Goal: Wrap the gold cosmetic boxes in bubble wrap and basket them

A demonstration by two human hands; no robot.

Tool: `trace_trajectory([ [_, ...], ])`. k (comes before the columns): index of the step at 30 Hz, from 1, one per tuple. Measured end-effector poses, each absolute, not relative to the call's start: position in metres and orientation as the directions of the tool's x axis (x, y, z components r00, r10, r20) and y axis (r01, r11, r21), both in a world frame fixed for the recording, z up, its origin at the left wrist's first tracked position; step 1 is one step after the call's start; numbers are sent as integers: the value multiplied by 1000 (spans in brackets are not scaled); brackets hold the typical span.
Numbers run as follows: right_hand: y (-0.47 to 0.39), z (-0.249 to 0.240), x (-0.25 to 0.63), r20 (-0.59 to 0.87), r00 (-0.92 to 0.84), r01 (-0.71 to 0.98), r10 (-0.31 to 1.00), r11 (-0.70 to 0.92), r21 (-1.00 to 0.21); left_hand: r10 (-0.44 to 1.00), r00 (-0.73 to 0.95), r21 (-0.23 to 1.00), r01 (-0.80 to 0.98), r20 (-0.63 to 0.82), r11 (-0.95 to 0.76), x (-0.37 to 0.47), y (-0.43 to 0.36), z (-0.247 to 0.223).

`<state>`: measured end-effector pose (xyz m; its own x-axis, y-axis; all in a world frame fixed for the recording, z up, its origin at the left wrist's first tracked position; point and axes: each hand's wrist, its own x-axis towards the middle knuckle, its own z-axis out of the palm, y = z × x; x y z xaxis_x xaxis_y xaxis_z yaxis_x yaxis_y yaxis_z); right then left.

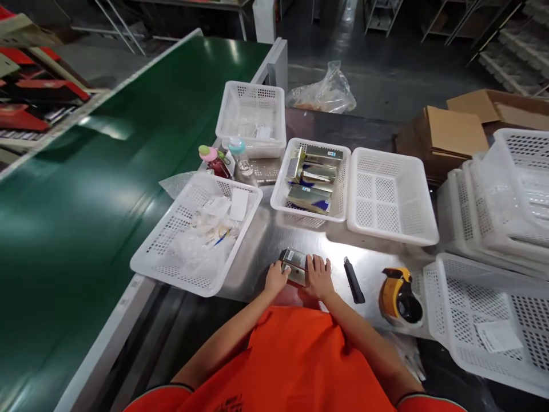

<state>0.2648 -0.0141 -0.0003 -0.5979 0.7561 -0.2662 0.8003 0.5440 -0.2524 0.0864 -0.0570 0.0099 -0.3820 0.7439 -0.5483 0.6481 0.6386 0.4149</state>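
A small shiny box with a pale label lies on the metal table in front of my body. My left hand grips its left end, fingers curled at the edge. At the right end my right hand holds it, fingers lying over the side. Beyond the hands, several similar gold and silver boxes rest in a white basket. To the right of my right hand lies a black utility knife, and farther right stands a yellow tape dispenser.
A white basket at left holds plastic bags and papers. Two bottles stand behind it, near another basket. An empty-looking basket stands right of the boxes. Stacked baskets and cartons crowd the right; a green conveyor runs left.
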Motion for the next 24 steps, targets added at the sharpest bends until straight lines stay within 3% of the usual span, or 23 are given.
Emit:
trace_trajectory([
  [10, 7, 7, 269, -288, -635, 769, 716, 550, -327, 811, -287, 559, 606, -509, 566, 55, -65, 12],
  [13, 18, 5, 277, -274, -667, 740, 693, 576, -346, 887, -139, 590, 699, -440, 403, 56, -62, 20],
  [17, 30, 4, 286, -268, -709, 702, 652, 619, -352, 902, 119, 507, 853, -416, 122, 73, -46, 28],
  [24, 35, 5, 294, -271, -715, 696, 645, 615, -372, 848, 99, 362, 925, -521, 115, 100, -17, 28],
])
